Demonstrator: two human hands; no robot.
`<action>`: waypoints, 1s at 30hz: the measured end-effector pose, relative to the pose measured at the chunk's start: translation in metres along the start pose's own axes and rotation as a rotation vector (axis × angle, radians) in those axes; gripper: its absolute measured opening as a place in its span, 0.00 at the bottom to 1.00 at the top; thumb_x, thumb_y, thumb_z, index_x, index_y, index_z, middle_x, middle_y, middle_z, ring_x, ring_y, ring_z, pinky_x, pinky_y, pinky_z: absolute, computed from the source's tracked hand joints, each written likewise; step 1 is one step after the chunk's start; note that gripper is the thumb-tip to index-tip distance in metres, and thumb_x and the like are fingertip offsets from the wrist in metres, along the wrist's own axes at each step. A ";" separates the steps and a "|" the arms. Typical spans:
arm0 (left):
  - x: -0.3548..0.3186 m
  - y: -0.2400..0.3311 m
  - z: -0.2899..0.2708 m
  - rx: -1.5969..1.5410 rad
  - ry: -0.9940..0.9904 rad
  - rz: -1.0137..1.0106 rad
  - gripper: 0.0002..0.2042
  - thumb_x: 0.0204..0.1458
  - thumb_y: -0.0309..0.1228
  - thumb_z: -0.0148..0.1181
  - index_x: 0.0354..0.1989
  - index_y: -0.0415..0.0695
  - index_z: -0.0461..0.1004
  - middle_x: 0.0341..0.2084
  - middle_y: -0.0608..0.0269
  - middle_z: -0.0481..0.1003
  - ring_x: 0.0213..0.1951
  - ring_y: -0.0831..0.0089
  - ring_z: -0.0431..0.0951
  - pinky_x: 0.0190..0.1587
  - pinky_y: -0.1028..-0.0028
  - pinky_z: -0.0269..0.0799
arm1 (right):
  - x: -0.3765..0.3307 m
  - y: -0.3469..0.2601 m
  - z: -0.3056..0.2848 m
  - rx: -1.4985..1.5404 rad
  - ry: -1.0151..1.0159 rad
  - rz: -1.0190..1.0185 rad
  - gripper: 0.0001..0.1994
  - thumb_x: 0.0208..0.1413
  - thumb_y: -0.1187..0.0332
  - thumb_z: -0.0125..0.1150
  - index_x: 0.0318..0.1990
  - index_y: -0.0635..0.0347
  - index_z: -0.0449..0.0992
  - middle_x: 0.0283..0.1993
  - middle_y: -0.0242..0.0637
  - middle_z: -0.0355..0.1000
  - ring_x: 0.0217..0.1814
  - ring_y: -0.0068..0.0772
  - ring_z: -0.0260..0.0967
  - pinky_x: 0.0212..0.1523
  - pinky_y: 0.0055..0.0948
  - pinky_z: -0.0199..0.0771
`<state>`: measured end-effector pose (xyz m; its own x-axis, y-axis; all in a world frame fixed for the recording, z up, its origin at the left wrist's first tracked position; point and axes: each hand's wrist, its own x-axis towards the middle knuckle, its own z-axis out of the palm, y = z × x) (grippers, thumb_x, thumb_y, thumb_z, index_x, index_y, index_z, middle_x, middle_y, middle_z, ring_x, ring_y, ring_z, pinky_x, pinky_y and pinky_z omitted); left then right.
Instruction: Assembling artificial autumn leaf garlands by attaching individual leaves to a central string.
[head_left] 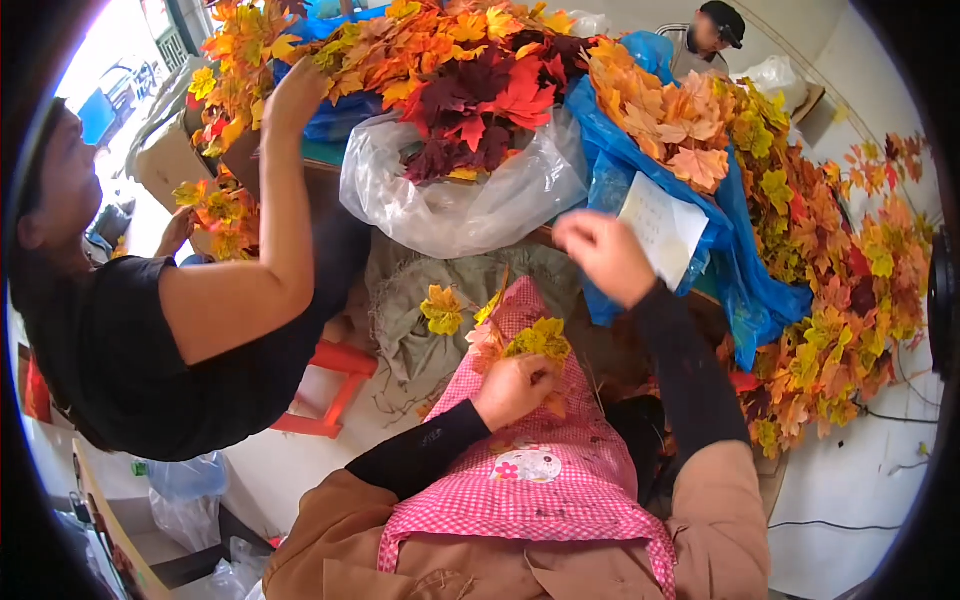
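Where I watch from above, the left hand (512, 392) is closed, its thumb and fingers clamped on a leaf sprig (540, 338) of yellow-green, yellow and peach leaves. I have that sprig low in the middle of my view, over the pink checked apron (580, 470), with one yellow leaf reaching out to the left. The right hand (610, 258) is raised well apart from it, between a clear plastic bag (470, 228) and a white sheet of paper (663, 230). Its fingers are bent (motion blur smears them on my feed), so I cannot tell whether they meet or pinch anything.

Red and dark maroon leaves (480, 105) lie at the mouth of the clear bag, and orange ones pile up behind them. The paper lies against blue plastic (755, 290), with peach leaves (665, 125) heaped just above it. Farther right I see a tall mass of mixed foliage (835, 350) hanging down toward the floor. On my left a co-worker (170, 340) in black lifts one bare arm toward orange leaves, near a red stool (345, 385); another person (705, 45) in a dark cap is beyond the leaf piles.
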<state>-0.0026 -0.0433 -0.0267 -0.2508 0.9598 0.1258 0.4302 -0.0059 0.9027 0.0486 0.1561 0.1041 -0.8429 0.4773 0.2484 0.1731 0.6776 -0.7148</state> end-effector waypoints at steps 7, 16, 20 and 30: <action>-0.009 -0.013 -0.010 0.043 -0.067 -0.004 0.08 0.47 0.30 0.59 0.35 0.41 0.77 0.31 0.53 0.77 0.34 0.56 0.78 0.38 0.65 0.74 | 0.179 0.030 0.008 -0.301 0.342 -0.262 0.10 0.54 0.63 0.58 0.38 0.55 0.79 0.35 0.46 0.74 0.40 0.50 0.72 0.42 0.42 0.72; -0.013 -0.038 -0.013 -0.007 -0.030 0.070 0.08 0.46 0.33 0.59 0.32 0.43 0.77 0.28 0.56 0.77 0.31 0.56 0.78 0.34 0.63 0.75 | 0.212 0.030 -0.009 -0.395 0.141 -0.376 0.09 0.54 0.68 0.59 0.40 0.58 0.81 0.38 0.37 0.78 0.38 0.31 0.75 0.40 0.27 0.74; -0.009 -0.038 -0.012 0.007 -0.052 0.102 0.08 0.46 0.33 0.59 0.32 0.43 0.77 0.28 0.56 0.77 0.31 0.56 0.78 0.34 0.63 0.75 | 0.207 0.013 -0.016 0.036 0.118 -0.001 0.10 0.55 0.68 0.62 0.42 0.64 0.80 0.37 0.31 0.78 0.35 0.17 0.72 0.38 0.19 0.72; -0.014 -0.026 -0.006 0.045 -0.105 0.053 0.08 0.47 0.30 0.59 0.34 0.41 0.76 0.29 0.54 0.77 0.33 0.56 0.79 0.37 0.66 0.75 | 0.161 -0.005 -0.027 0.550 0.258 -0.058 0.09 0.53 0.68 0.65 0.38 0.63 0.80 0.34 0.30 0.77 0.36 0.18 0.72 0.39 0.19 0.71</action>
<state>-0.0155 -0.0585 -0.0493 -0.1351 0.9827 0.1268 0.4793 -0.0472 0.8764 -0.0742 0.2446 0.1651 -0.6803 0.6151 0.3985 -0.2160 0.3513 -0.9110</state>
